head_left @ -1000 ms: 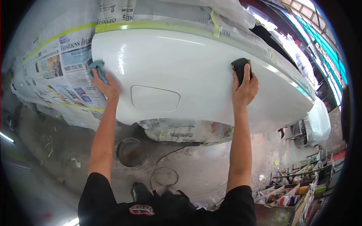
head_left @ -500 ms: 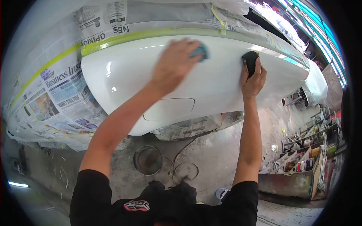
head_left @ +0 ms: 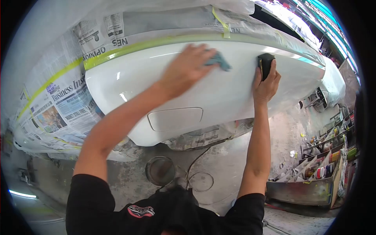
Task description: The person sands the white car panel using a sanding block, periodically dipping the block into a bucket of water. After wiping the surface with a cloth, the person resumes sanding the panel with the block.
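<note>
A glossy white panel (head_left: 203, 90) of a car body fills the upper middle of the view, curved and bright with reflections, with a closed fuel flap (head_left: 175, 118) set into its lower part. Newspaper (head_left: 58, 102) masks the bodywork to the left and above, edged along the panel's top by a strip of yellow-green tape (head_left: 156, 41); more paper is stuffed under the panel's lower edge. Below lies a grey, stained concrete floor (head_left: 231, 156) with a round bucket (head_left: 160, 170) and a loop of hose (head_left: 200, 181) just beside it, and at the right a tray (head_left: 309, 192) crowded with cans and bottles. The left hand (head_left: 187, 69) reaches across the upper part of the panel, its fingers bent over a crumpled blue cloth (head_left: 220, 60) and pressing it to the paint, with a corner of the cloth sticking out past the fingertips. Near it to the right, the right hand (head_left: 265, 85) holds a black block (head_left: 267, 63) against the panel just under the tape line, fingers laid up its face and clasping it. Both arms are bare below black sleeves.
</note>
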Demonstrator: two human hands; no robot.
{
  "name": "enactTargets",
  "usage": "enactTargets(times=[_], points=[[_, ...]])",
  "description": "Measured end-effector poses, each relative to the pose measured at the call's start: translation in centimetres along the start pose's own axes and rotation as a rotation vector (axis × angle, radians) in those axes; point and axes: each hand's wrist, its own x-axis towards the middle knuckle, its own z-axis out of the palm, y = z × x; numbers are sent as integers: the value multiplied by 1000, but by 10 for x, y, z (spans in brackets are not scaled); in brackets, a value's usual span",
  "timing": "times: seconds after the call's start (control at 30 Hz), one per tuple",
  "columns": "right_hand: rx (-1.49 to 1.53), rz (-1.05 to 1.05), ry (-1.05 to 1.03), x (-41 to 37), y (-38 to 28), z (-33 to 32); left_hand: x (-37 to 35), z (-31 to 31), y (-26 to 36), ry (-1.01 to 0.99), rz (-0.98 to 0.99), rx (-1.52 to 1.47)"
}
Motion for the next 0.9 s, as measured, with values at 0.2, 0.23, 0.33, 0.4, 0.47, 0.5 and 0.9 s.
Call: enactTargets(times=[0.2, 0.23, 0.33, 0.4, 0.47, 0.5, 0.9], points=[[61, 314, 3, 5, -24, -2, -112, -129, -78, -223, 103, 26], [30, 398, 27, 9, -36, 0, -121, -143, -88, -257, 134, 34], [-70, 625, 17, 19, -86, -1, -125, -174, -102, -348, 119, -24], [-114, 700, -25, 22, -128, -3, -129, -173, -105, -305, 119, -38], [51, 613, -57, 13, -190, -9, -131, -168, -110, -265, 130, -53], [25, 565, -72, 4, -233, -9, -131, -168, -111, -249, 127, -50], [-63, 707, -57, 35, -228, -9, -136, -167, -112, -154, 127, -108]])
